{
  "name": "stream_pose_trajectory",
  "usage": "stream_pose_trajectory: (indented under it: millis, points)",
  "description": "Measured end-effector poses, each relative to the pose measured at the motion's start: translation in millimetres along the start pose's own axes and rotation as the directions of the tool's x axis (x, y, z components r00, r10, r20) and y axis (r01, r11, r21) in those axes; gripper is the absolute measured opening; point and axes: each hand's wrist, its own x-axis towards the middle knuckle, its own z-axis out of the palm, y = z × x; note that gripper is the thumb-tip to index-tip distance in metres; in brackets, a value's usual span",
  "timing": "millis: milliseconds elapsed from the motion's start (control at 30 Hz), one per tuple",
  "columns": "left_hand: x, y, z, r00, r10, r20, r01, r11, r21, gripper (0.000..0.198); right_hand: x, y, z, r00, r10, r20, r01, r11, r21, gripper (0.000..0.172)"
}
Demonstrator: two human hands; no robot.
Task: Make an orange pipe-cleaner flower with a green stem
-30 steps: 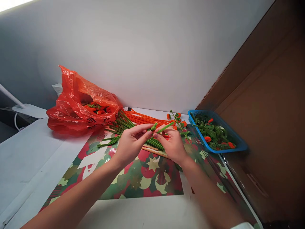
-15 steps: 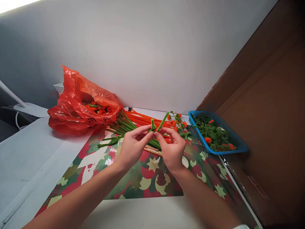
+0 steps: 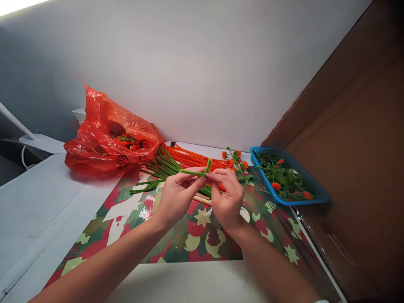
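Between my two hands is a green pipe cleaner (image 3: 193, 173), one length lying across to the left and a short end standing up. My left hand (image 3: 178, 194) pinches it with thumb and index finger. My right hand (image 3: 226, 194) grips it at the bend, fingertips nearly touching those of the left. What lies between the fingertips is mostly hidden. Just behind my hands lie a bundle of green pipe cleaners (image 3: 164, 162) and a bundle of orange pipe cleaners (image 3: 195, 156). A looped green leaf shape (image 3: 148, 186) rests left of my left hand.
A red plastic bag (image 3: 94, 143) holding orange flowers stands at the back left. Orange pipe-cleaner flowers (image 3: 235, 160) lie behind my right hand. On the right is a blue basket (image 3: 315, 198) of green leaves and orange pieces, beside a cardboard panel (image 3: 356, 147). A patterned mat (image 3: 189, 235) covers the table.
The green length that pointed up to the right now lies across to the left, over my left fingers. My right fingers have curled in closer to the left hand.
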Motion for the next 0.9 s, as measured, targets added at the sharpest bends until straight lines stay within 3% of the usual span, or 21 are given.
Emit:
stream_pose_trajectory:
  millis: [200, 433, 600, 700, 767, 833, 900]
  points:
    - [2, -2, -3.5, 0.999, -0.022, -0.031, 0.023, 0.999, 0.033, 0.031, 7, -4, -3, 0.998, -0.008, 0.066, 0.011, 0.999, -0.051, 0.025]
    - [4, -1, -5.1, 0.995, -0.04, -0.091, 0.043, 0.998, 0.039, 0.03, 7, -5, 0, 0.98, 0.187, 0.063, -0.191, 0.98, 0.058, 0.009]
    - [3, -1, -3.6, 0.995, 0.037, -0.089, -0.031, 0.998, 0.063, 0.027, 9, -8, 1, 0.974, 0.211, 0.079, -0.216, 0.974, 0.066, 0.007]
    - [2, -6, -4.4, 0.984, 0.158, -0.077, -0.146, 0.98, 0.136, 0.023, 9, -11, 1, 0.953, 0.283, 0.107, -0.293, 0.951, 0.095, 0.007]
    - [2, -10, -5.7, 0.951, 0.3, -0.074, -0.275, 0.93, 0.243, 0.019, 9, -12, 1, 0.935, 0.334, 0.124, -0.349, 0.928, 0.13, 0.006]
    - [3, -13, -7.4, 0.89, 0.453, -0.044, -0.406, 0.833, 0.377, 0.015, 9, -11, 2, 0.897, 0.412, 0.159, -0.438, 0.877, 0.2, 0.005]
    - [4, -15, -9.5, 0.802, 0.597, 0.016, -0.526, 0.694, 0.492, 0.014, 10, -10, 3, 0.816, 0.527, 0.237, -0.577, 0.754, 0.314, 0.006]
